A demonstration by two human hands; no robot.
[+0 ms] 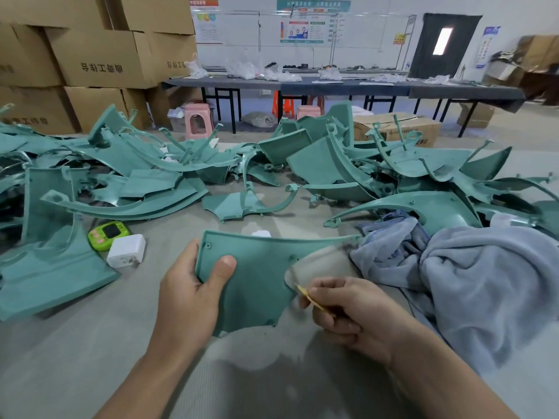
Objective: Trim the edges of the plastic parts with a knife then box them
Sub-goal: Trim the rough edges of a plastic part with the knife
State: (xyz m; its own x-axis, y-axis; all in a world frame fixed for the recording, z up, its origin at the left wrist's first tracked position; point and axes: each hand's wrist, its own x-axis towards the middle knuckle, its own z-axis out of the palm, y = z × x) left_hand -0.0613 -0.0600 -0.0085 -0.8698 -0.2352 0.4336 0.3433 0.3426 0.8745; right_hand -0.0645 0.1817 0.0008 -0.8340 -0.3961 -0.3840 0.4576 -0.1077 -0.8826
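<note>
A flat teal plastic part with a curved cut-out on its right side is held up over the grey table. My left hand grips its left edge, thumb pressed on the face. My right hand holds a small yellow-handled knife, its tip at the part's curved right edge. The blade itself is blurred.
Heaps of teal plastic parts cover the table from left to right. A blue-grey towel lies at the right. A green gadget and white charger sit at the left. Cardboard boxes stand stacked behind.
</note>
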